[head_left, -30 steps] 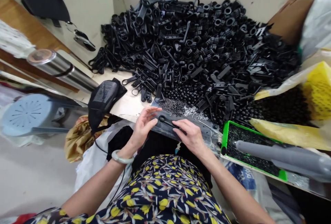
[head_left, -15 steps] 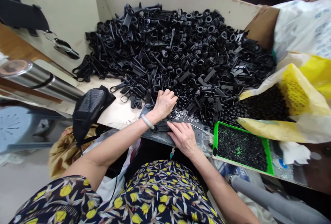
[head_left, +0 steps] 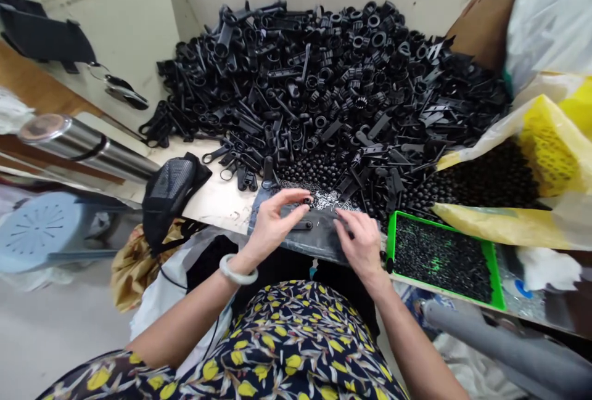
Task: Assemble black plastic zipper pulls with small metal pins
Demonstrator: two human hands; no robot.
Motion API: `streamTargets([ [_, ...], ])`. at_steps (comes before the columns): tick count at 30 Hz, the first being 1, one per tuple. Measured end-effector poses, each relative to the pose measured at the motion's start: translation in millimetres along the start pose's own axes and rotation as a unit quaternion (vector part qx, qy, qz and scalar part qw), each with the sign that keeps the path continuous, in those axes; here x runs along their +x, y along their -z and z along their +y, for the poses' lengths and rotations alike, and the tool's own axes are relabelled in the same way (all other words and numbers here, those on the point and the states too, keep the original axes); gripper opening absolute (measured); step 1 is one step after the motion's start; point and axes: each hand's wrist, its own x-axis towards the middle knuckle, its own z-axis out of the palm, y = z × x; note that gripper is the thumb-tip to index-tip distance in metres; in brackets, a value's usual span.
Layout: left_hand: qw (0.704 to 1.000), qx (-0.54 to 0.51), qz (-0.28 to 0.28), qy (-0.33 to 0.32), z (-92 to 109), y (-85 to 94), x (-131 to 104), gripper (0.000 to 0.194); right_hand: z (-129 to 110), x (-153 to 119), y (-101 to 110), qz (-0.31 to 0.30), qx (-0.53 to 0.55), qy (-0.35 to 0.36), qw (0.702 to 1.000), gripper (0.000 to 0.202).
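My left hand (head_left: 274,222), with a pale bangle (head_left: 238,270) on its wrist, pinches a small round black bead (head_left: 306,201) between thumb and forefinger. Below it a black elongated plastic part (head_left: 303,225) lies flat on the dark work plate (head_left: 289,241). At the right edge of a heap of short silver metal pins (head_left: 326,200) is my right hand (head_left: 363,241). Its thumb and forefinger are slightly apart, and I see nothing between them. Many black beads (head_left: 314,166) are spread just behind the pins.
Black plastic parts (head_left: 287,79) form a large mound behind my hands. On the right are a green tray (head_left: 392,240) of small black pieces and a yellow-white bag (head_left: 490,220) with beads. A steel flask (head_left: 115,156) and black mesh-topped item (head_left: 171,187) lie left.
My left hand has drawn back from the beads and now holds one. My right hand has lifted off the black part and shifted right to the pins. The view has shifted slightly.
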Motion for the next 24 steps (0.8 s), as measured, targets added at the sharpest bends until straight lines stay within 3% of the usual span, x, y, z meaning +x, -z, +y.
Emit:
streamTargets([
  [3, 0.994, 0.108, 0.016, -0.029, -11.1, -5.2, -31.7, 0.016, 9.8, 5.1, 6.5, 0.028, 0.0, -0.053, 0.998, 0.017],
  [7, 0.983, 0.163, 0.062, -0.05, -28.7, -11.2, -51.9, 0.017, 11.7, 15.6, 0.9, -0.02, -0.054, -0.038, 0.998, 0.017],
  [11, 0.977, 0.185, 0.093, -0.048, -30.7, -10.3, -52.1, 0.014, 8.6, 24.4, -11.2, -0.072, -0.133, -0.01, 0.988, 0.017],
  [16, 0.971, 0.214, 0.075, -0.076, -31.1, -11.6, -49.2, 0.013, 8.3, 27.0, -17.2, -0.066, -0.192, 0.029, 0.979, 0.018],
  [20, 0.964, 0.238, 0.057, -0.107, -38.8, -19.2, -45.1, 0.019, 5.2, 25.1, -15.6, -0.053, -0.182, 0.043, 0.981, 0.019],
  [24, 0.957, 0.258, 0.041, -0.124, -43.2, -24.7, -40.8, 0.018, -3.8, 18.5, -11.3, -0.058, -0.105, 0.039, 0.992, 0.016],
])
